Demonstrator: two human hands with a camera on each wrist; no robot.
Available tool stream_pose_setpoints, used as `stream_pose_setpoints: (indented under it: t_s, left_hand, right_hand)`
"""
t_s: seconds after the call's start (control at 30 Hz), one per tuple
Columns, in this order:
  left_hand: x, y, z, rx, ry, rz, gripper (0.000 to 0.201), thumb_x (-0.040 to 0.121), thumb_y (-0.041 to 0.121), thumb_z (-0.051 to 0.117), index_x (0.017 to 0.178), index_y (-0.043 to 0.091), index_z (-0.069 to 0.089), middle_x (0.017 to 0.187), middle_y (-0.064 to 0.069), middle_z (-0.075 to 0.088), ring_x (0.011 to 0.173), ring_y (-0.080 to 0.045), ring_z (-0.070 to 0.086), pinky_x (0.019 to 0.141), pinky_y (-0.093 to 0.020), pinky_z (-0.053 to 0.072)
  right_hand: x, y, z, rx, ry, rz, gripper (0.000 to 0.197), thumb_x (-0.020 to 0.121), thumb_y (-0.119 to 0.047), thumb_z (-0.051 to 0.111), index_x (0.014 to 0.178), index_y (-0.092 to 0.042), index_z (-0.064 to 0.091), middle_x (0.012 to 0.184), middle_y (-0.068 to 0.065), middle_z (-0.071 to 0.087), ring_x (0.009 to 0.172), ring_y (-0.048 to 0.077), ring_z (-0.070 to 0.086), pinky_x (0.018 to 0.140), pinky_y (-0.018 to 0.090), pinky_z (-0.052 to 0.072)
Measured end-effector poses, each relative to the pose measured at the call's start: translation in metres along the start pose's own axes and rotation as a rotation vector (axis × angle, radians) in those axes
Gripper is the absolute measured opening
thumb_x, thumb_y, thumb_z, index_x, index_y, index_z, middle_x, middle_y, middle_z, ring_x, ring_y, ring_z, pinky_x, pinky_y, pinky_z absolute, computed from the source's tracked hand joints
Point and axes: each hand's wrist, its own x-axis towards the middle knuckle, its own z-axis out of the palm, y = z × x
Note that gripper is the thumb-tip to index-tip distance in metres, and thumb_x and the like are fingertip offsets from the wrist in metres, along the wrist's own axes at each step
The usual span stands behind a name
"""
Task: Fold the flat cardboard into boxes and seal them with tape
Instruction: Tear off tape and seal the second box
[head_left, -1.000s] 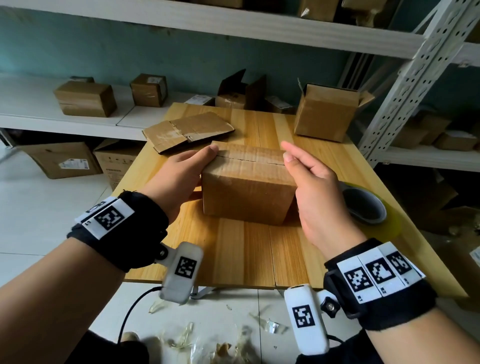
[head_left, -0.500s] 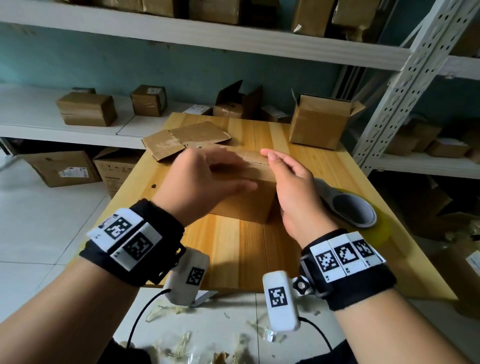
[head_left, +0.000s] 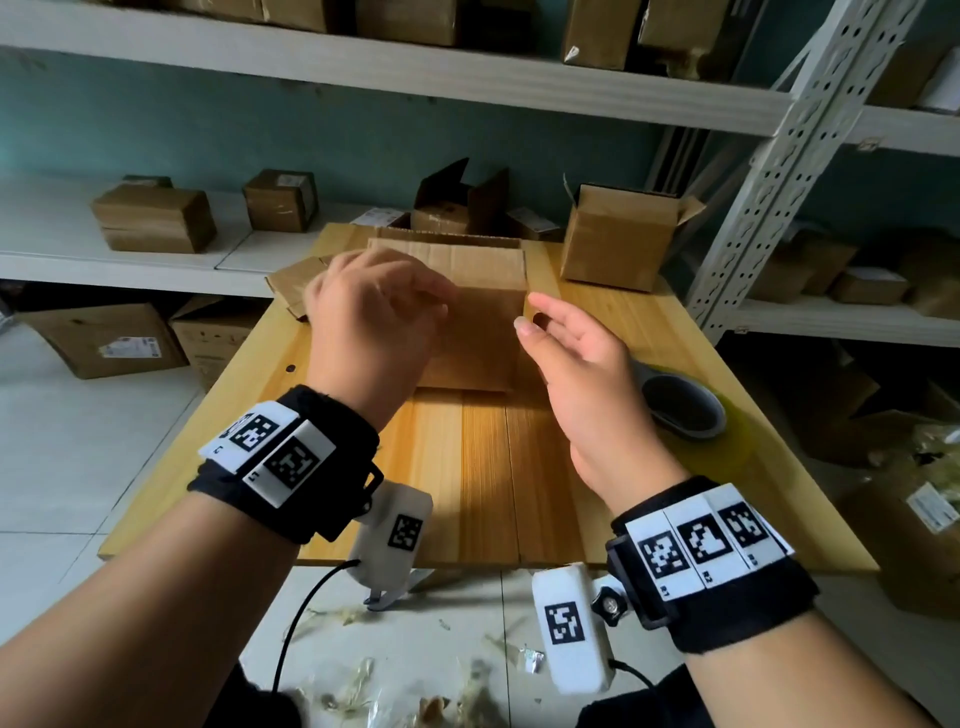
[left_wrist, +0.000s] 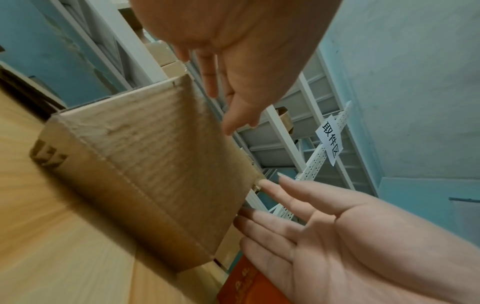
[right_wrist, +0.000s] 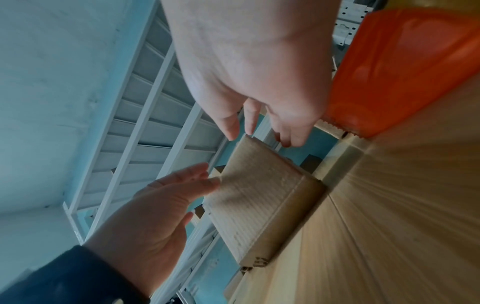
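Observation:
A brown cardboard box stands mid-table, its near flap upright above the side wall. My left hand hovers in front of the box's left part, fingers loose and holding nothing; in the right wrist view its fingertips reach the flap's edge. My right hand is open just right of the box, and its fingers are at the flap's corner. A tape roll lies on the table behind the right hand. It looks orange in the right wrist view.
Flat cardboard lies at the table's far left, partly behind my left hand. An open box stands at the far right corner. White shelves with several boxes surround the wooden table. Tape scraps litter the floor.
Both hands have lifted off the box's top and sides and now hover open. The near flap, pressed down before, now stands upright.

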Motion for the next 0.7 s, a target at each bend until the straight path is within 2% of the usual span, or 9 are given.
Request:
stream_pose_setpoints:
  t_s: [0.07, 0.13, 0.2, 0.27, 0.37, 0.43, 0.53, 0.63, 0.7]
  left_hand:
    - [-0.002, 0.003, -0.003, 0.016, 0.014, 0.014, 0.019, 0.085, 0.026, 0.082, 0.091, 0.039, 0.070, 0.105, 0.018, 0.066, 0.110, -0.016, 0.057, 0.098, -0.057, 0.046]
    - [-0.004, 0.006, -0.005, -0.046, -0.034, 0.059, 0.015, 0.085, 0.025, 0.084, 0.093, 0.031, 0.073, 0.098, 0.016, 0.067, 0.095, -0.009, 0.058, 0.085, -0.036, 0.052]
    - [-0.009, 0.011, -0.007, -0.102, -0.099, 0.073, 0.013, 0.086, 0.022, 0.084, 0.095, 0.025, 0.075, 0.093, 0.016, 0.066, 0.082, -0.001, 0.057, 0.068, -0.014, 0.046]
    - [-0.012, 0.016, -0.007, -0.153, -0.180, 0.024, 0.009, 0.089, 0.021, 0.082, 0.096, 0.022, 0.076, 0.092, 0.013, 0.070, 0.080, -0.003, 0.062, 0.065, -0.015, 0.050]
    - [-0.017, 0.021, -0.006, -0.302, -0.325, -0.189, 0.008, 0.092, 0.023, 0.080, 0.099, 0.019, 0.078, 0.088, 0.006, 0.076, 0.078, -0.005, 0.070, 0.068, -0.020, 0.058]
    - [-0.020, 0.023, -0.004, -0.415, -0.366, -0.345, 0.007, 0.095, 0.022, 0.077, 0.099, 0.017, 0.078, 0.085, 0.004, 0.077, 0.077, -0.006, 0.070, 0.069, -0.022, 0.057]
    - [-0.021, 0.023, -0.001, -0.562, -0.381, -0.568, 0.014, 0.098, 0.023, 0.072, 0.106, 0.012, 0.076, 0.092, -0.002, 0.077, 0.085, -0.014, 0.071, 0.078, -0.033, 0.058]
    - [-0.022, 0.021, 0.002, -0.646, -0.435, -0.758, 0.020, 0.101, 0.028, 0.068, 0.113, 0.012, 0.073, 0.105, -0.007, 0.077, 0.094, -0.020, 0.072, 0.083, -0.035, 0.057]
    - [-0.024, 0.020, 0.006, -0.679, -0.480, -0.824, 0.025, 0.103, 0.029, 0.066, 0.118, 0.011, 0.072, 0.103, -0.006, 0.075, 0.094, -0.020, 0.072, 0.082, -0.034, 0.058]
  right_hand:
    - [-0.002, 0.000, -0.003, -0.014, 0.011, -0.017, 0.042, 0.105, -0.031, 0.064, 0.146, -0.035, 0.059, 0.153, -0.007, 0.057, 0.137, 0.006, 0.053, 0.087, 0.011, 0.042]
    - [-0.004, 0.000, -0.007, -0.036, 0.021, -0.026, 0.039, 0.105, -0.029, 0.064, 0.144, -0.033, 0.060, 0.147, -0.009, 0.061, 0.132, 0.004, 0.057, 0.088, 0.011, 0.044]
    - [-0.008, -0.001, -0.011, -0.069, 0.040, -0.048, 0.034, 0.105, -0.027, 0.064, 0.139, -0.031, 0.064, 0.138, -0.011, 0.067, 0.125, 0.000, 0.060, 0.087, 0.011, 0.047]
    - [-0.011, -0.001, -0.015, -0.146, 0.079, -0.100, 0.027, 0.104, -0.025, 0.065, 0.131, -0.030, 0.068, 0.124, -0.013, 0.070, 0.112, -0.005, 0.064, 0.081, 0.009, 0.051]
    - [-0.015, -0.003, -0.025, -0.367, 0.178, -0.189, 0.020, 0.101, -0.025, 0.069, 0.121, -0.031, 0.070, 0.111, -0.015, 0.067, 0.100, -0.001, 0.064, 0.074, 0.007, 0.049]
    - [-0.017, -0.003, -0.033, -0.575, 0.253, -0.194, 0.025, 0.098, -0.031, 0.072, 0.122, -0.034, 0.067, 0.118, -0.011, 0.063, 0.108, 0.007, 0.061, 0.082, 0.016, 0.051]
    - [-0.017, -0.002, -0.047, -0.910, 0.249, 0.021, 0.050, 0.092, -0.049, 0.071, 0.136, -0.037, 0.055, 0.135, 0.001, 0.054, 0.124, 0.028, 0.052, 0.104, 0.051, 0.049]
    - [-0.019, -0.002, -0.056, -1.076, 0.106, 0.262, 0.080, 0.086, -0.064, 0.072, 0.151, -0.029, 0.039, 0.145, 0.011, 0.041, 0.135, 0.038, 0.043, 0.114, 0.055, 0.042]
    - [-0.023, -0.002, -0.057, -1.145, 0.082, 0.251, 0.084, 0.088, -0.063, 0.072, 0.153, -0.023, 0.037, 0.150, 0.014, 0.043, 0.139, 0.040, 0.043, 0.116, 0.053, 0.040]
